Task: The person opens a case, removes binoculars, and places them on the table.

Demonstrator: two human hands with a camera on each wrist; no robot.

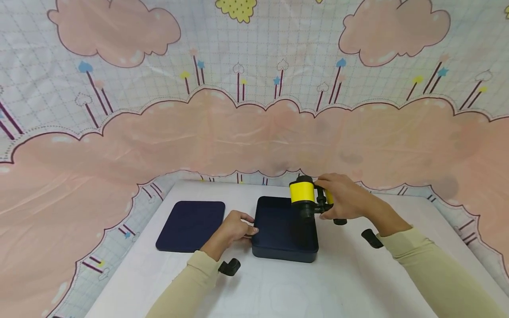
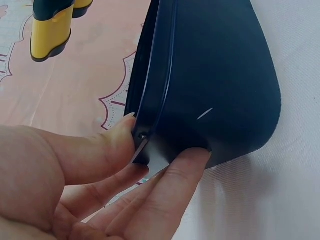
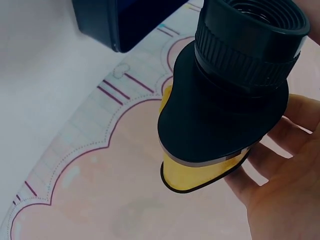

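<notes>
Head view: binoculars (image 1: 308, 198) apparently unlabelled above box (image 1: 284, 232).

Even, bright, diffuse light, probably from overhead. Soft short shadows under the box (image 1: 284, 229) on the counter (image 1: 278, 282). Head view bows at the edges. Wrist views: near fingers (image 2: 165, 200) soft, binoculars (image 3: 225, 100) dark, little glare.

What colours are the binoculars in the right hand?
The binoculars are yellow and black, clearest in the head view.
</notes>
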